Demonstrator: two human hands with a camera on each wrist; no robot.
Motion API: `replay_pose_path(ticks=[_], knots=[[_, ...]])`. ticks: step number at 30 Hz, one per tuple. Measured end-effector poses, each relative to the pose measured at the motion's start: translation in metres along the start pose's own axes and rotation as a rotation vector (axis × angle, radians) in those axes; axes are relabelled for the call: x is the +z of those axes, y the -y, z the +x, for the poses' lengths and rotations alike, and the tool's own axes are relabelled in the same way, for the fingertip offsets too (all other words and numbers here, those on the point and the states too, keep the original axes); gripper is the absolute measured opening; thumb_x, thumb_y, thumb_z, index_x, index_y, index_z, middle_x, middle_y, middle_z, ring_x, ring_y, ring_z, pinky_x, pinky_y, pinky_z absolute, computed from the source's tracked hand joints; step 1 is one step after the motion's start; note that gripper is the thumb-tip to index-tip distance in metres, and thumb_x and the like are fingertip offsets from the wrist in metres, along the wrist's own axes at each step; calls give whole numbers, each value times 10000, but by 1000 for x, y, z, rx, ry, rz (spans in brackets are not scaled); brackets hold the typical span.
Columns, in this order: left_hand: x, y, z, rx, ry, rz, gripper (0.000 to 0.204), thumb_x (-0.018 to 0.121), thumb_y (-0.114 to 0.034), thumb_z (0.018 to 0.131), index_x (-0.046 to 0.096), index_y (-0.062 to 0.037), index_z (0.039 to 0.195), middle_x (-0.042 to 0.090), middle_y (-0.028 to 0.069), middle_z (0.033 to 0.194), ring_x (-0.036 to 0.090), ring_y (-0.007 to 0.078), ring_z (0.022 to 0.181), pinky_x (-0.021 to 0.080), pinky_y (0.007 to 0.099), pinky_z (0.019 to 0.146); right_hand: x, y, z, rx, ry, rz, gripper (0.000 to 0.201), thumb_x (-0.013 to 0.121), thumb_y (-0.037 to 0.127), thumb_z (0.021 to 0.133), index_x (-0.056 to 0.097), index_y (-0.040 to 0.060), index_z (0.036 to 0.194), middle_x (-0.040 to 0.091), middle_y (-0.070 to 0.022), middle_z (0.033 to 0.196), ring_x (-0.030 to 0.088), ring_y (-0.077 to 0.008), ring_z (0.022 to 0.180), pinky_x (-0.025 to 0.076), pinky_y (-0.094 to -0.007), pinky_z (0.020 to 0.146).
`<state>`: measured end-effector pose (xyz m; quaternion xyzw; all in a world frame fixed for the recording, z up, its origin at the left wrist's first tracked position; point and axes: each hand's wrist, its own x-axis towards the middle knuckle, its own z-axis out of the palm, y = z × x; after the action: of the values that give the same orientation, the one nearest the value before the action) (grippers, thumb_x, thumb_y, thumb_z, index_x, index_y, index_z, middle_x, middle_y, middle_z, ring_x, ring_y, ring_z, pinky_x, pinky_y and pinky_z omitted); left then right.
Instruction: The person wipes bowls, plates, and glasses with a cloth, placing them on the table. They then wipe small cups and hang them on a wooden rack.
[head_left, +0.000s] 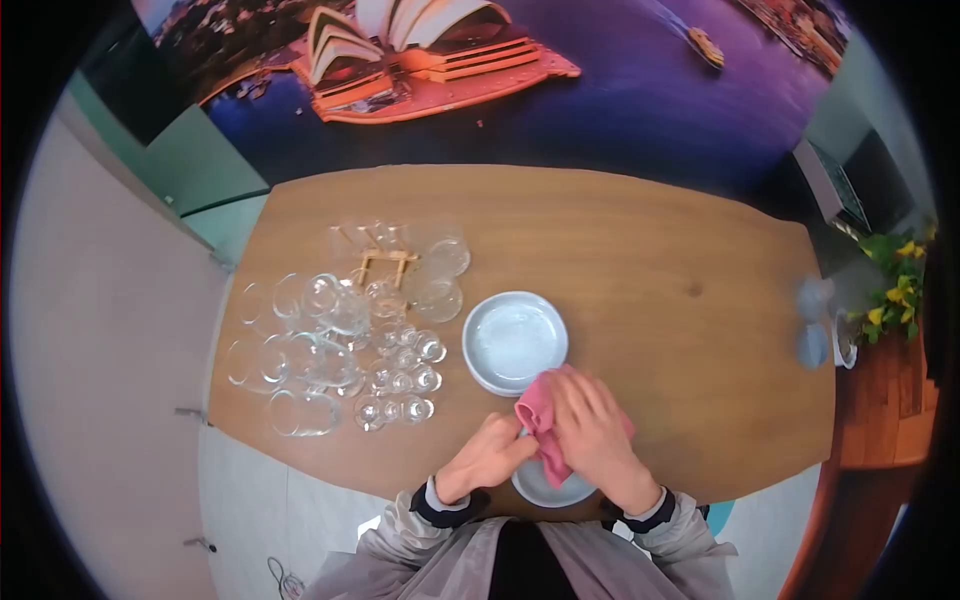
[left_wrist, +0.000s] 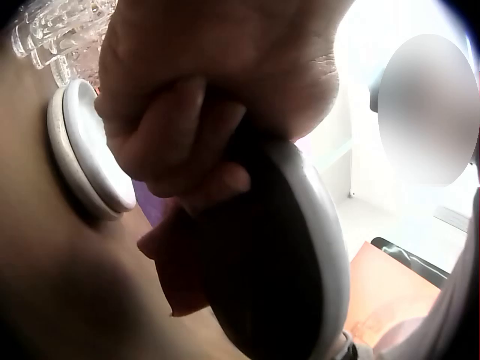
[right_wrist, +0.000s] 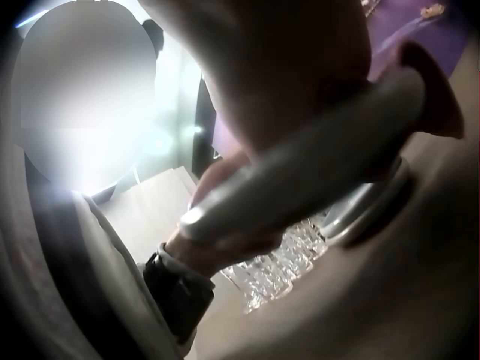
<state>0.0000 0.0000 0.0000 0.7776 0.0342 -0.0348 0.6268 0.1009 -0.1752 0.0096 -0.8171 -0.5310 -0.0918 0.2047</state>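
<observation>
Close to my body at the near table edge, my left hand [head_left: 490,456] grips the rim of a white plate [head_left: 550,490]. Over that plate, my right hand [head_left: 598,435] holds a bunched pink cloth [head_left: 540,405], which covers its far part. In the left wrist view the plate [left_wrist: 319,217] is tilted and raised off the table, with the left fingers [left_wrist: 176,124] curled at its edge. The right wrist view shows the plate [right_wrist: 300,169] nearly edge-on. Just beyond the hands, two stacked white plates [head_left: 515,343] lie on the table.
Many clear glasses [head_left: 320,350] cover the left of the wooden table [head_left: 690,350], with a small wooden rack [head_left: 385,262] behind them. Glass pieces [head_left: 440,275] lie beside the rack. Two bluish glasses [head_left: 813,322] and yellow flowers [head_left: 895,300] are at the right edge.
</observation>
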Motion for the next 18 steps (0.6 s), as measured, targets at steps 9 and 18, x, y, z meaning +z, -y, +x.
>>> replay_pose_path(ticks=[9,18], knots=[[1,-17,-6,82,-152,87,272,585,-188,878,573,56,998,587,279,683,586,503,636,464,524,583,20,-14,-32,599,-103,409,386,639,172,969,547,7,1307,663,-235,1111,682,-392,935,551,-425,760],[-10,-39,0,66,-9,127,261,613,-115,846,605,21,1068,640,249,715,638,472,672,505,509,610,-32,-26,-21,402,-119,512,343,665,76,928,605,13,1261,668,-202,1015,678,-403,877,548,-439,733]])
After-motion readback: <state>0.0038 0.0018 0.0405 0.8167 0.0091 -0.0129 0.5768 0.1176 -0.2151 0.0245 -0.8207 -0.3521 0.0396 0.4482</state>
